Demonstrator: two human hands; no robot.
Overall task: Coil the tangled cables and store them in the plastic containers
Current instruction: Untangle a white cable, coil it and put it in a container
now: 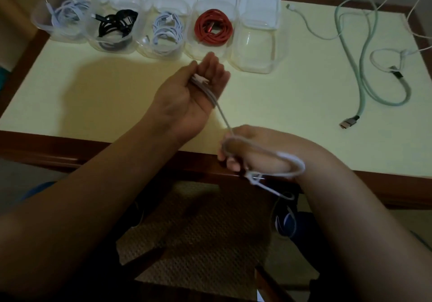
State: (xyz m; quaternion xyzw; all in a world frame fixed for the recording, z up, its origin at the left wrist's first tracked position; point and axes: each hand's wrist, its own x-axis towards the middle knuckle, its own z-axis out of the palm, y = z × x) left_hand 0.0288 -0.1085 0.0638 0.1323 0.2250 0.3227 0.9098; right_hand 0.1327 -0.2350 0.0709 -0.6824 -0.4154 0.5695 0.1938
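A white cable (223, 114) runs taut between my two hands above the table's front edge. My left hand (194, 91) is palm up, with the cable's plug end lying across the palm and turns of cable round the hand. My right hand (247, 147) grips the cable lower down; a loop of it hangs round that hand and a plug dangles below. Five clear plastic containers stand in a row at the back. Four hold coiled cables: white (67, 14), black (115, 24), white (167, 29) and red (214, 27). The rightmost container (254, 51) holds nothing.
Loose cables lie on the right of the pale yellow table (93, 96): a thick mint-green one (360, 75) with a metal plug near the front, and thin white ones (385, 55) tangled with it. Container lids stand behind the row. A woven chair seat is below the table edge.
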